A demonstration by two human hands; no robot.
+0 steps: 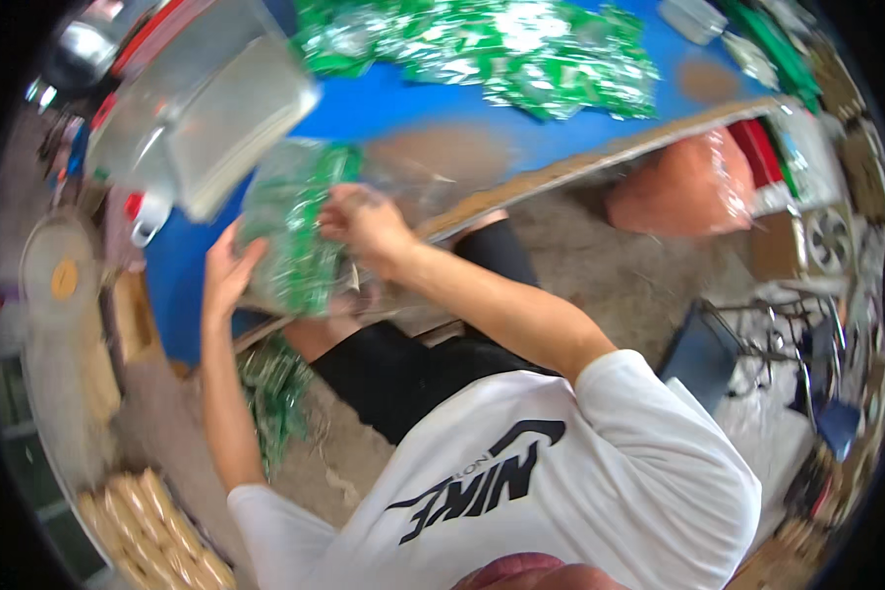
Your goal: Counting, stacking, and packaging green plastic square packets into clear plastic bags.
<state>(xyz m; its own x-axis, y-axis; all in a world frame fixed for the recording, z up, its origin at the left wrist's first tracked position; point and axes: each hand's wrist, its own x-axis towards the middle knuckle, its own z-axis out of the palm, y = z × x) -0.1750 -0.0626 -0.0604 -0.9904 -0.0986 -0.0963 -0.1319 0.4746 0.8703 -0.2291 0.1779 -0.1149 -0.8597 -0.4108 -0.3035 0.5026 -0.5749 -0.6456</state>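
Note:
A clear plastic bag (285,231) with a green band hangs over the near left edge of the blue table, between my hands. My left hand (230,270) grips its left side, thumb in front and the other fingers partly behind the plastic. At the green band on the bag's right, my right hand (369,226) is closed with curled fingers, pinching the plastic; motion blurs the fingertips. A heap of shiny green and clear packets (521,49) lies on the far part of the table.
A large translucent plastic bin (236,128) stands at the table's left, near a white bottle with a red cap (147,216). The worn table edge (600,157) runs beside my right arm. Right of it sit a pink sack (683,187) and a folding chair (708,349). Green scraps (275,393) lie below.

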